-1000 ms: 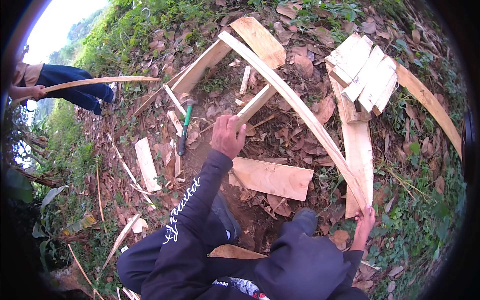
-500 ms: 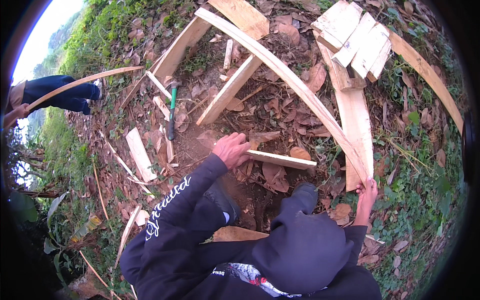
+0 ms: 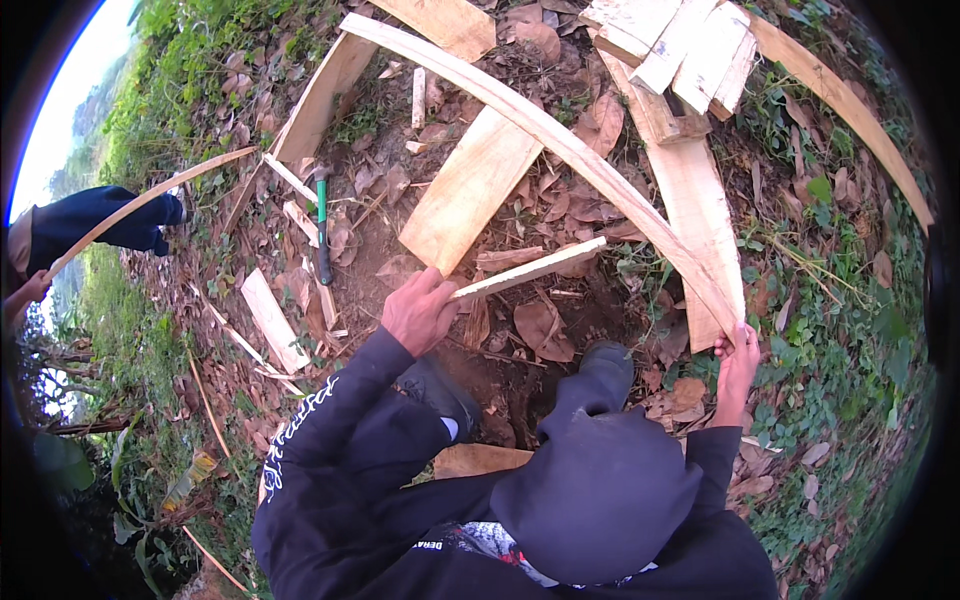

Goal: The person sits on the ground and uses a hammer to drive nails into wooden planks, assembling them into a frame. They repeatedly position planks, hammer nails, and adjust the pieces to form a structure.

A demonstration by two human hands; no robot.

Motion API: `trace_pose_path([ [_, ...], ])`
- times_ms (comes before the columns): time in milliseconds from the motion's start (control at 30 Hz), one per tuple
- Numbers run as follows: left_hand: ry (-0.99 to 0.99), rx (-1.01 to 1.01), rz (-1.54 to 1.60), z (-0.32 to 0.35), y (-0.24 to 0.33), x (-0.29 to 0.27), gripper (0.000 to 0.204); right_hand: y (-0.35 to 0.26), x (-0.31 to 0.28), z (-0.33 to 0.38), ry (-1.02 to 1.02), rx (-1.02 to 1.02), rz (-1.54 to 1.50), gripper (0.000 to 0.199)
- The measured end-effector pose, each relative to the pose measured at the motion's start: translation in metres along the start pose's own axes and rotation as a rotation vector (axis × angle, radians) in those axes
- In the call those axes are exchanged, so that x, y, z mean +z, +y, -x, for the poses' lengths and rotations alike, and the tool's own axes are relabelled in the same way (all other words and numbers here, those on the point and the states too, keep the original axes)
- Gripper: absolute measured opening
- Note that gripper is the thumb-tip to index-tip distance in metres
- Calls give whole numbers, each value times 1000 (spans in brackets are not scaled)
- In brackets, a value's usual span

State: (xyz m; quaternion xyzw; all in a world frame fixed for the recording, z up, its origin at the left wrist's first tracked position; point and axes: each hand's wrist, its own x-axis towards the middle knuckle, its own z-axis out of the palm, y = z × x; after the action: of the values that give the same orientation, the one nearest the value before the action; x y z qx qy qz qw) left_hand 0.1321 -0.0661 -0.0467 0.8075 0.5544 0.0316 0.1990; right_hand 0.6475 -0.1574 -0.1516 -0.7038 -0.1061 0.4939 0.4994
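The fingers of the left hand (image 3: 417,312) are closed on the near end of a short, pale wooden board turned on its thin edge (image 3: 535,272); the fingers of the right hand (image 3: 737,365) grip the near end of a long, narrow, pale wooden plank that looks curved (image 3: 575,143). The short board slants away to the right of the left fingers, its far end apart from the long plank. Held at one end only, it could twist or dip if that grip slackens, perhaps onto the dark right shoe (image 3: 608,372) below it. Just beyond the left fingers, a wide, flat, pale board (image 3: 475,185) reaches up to the long plank; a knock from the hand could shift it, and the plank with it. A jerk by the right fingers could swing the plank sideways, and its rough edge might leave splinters in bare skin. Left of and beyond the left fingers, a hammer with a green-and-black handle (image 3: 322,225) lies on leaf-strewn ground (image 3: 370,255), uneven enough to let boards rock.
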Motion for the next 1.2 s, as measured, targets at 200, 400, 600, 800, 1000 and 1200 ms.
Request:
trace_pose_path([
  [200, 94, -41, 42, -3, 18, -8, 16, -24, 12, 9, 42, -78, -28, 26],
  [400, 111, -138, 143, -9, 34, -18, 19, -67, 31, 27, 77, -230, -90, 25],
  [600, 151, -97, 183, -22, 53, 19, 15, -76, 39, 43, 111, -288, -146, 27],
  [800, 208, -40, 257, -41, 75, 48, 20, -44, 30, 32, 82, -174, -107, 26],
  [1000, 204, -33, 205, -44, 74, 61, 27, -23, 24, 25, 62, -108, -77, 25],
  [1200, 128, -4, 218, -40, 73, 64, 36, -22, 23, 23, 46, -122, -61, 25],
])
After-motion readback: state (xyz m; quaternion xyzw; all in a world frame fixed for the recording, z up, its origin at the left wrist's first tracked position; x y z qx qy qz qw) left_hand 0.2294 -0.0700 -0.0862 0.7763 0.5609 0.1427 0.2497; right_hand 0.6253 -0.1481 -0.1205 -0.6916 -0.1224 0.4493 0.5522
